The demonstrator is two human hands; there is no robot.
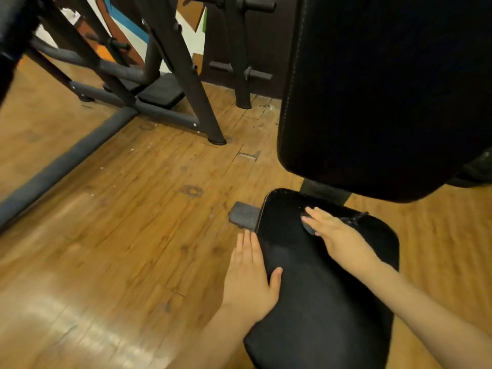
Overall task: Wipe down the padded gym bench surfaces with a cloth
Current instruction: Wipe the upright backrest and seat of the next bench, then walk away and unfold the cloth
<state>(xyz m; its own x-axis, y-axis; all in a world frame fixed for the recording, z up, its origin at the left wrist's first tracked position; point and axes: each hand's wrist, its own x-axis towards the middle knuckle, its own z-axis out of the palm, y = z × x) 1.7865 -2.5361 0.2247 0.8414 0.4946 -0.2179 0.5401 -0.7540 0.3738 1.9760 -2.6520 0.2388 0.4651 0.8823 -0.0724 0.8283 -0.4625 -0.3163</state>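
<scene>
While the right hand (330,225) presses flat, fingers straight, on a dark cloth (308,229) atop the padded seat (319,288) | left hand (249,275) braces seat's left edge, fingers straight, thumb on top | backrest pad (386,89) upright behind | wooden floor (133,209) below

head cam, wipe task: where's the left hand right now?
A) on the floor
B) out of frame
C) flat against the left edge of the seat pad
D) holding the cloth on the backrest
C: the left hand lies with straight fingers along the left edge of the seat pad, thumb on top, while the right hand presses the dark cloth on the pad.
</scene>
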